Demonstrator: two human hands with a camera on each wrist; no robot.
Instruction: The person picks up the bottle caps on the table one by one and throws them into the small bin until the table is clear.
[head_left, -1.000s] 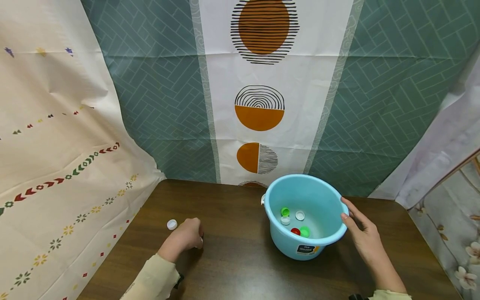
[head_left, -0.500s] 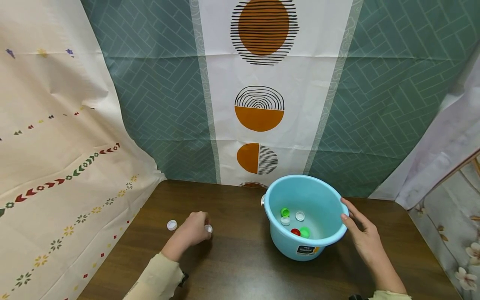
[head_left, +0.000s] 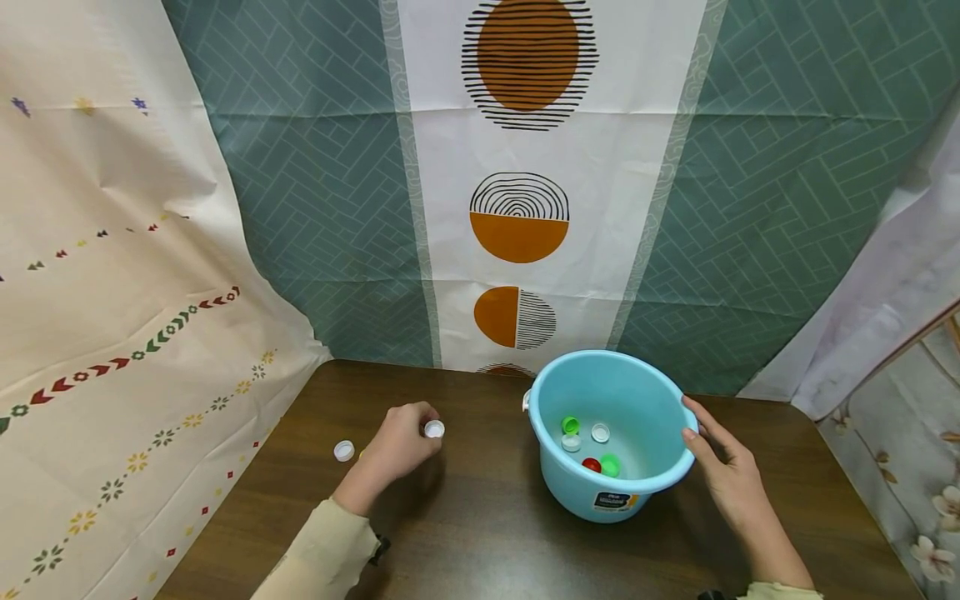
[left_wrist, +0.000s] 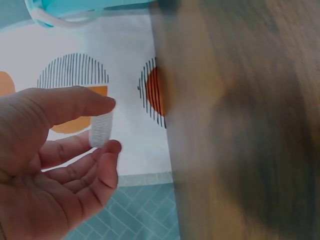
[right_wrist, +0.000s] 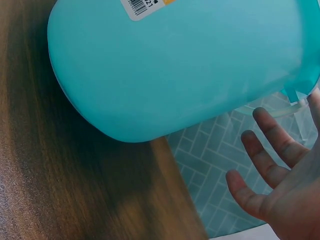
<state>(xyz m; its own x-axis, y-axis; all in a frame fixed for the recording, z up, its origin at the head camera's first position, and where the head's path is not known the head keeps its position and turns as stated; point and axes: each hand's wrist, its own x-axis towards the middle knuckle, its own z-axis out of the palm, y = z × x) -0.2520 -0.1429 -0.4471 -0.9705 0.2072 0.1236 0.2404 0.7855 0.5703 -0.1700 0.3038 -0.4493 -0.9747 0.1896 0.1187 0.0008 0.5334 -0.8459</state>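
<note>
My left hand (head_left: pixel 399 446) pinches a white ridged bottle cap (head_left: pixel 434 429) between thumb and fingers, above the table. The left wrist view shows the cap edge-on (left_wrist: pixel 101 130) at the fingertips. A second white cap (head_left: pixel 343 451) lies on the table left of that hand, and a bit of something yellow (head_left: pixel 362 455) peeks out beside the hand, mostly hidden. With thumb and index finger, my right hand (head_left: pixel 723 467) holds the rim of a light blue bucket (head_left: pixel 600 497); its other fingers (right_wrist: pixel 265 160) are spread, apart from the wall.
Inside the bucket lie green caps (head_left: pixel 610 465), white caps (head_left: pixel 600 432) and a red one (head_left: pixel 591 464). The brown wooden table (head_left: pixel 480 533) ends at a patterned cloth (head_left: pixel 517 250) behind. More cloth (head_left: pixel 150 350) hangs at the left.
My left hand has moved right and away from me, lifting the white cap off the table and uncovering a bit of yellow. The right hand and bucket stay put.
</note>
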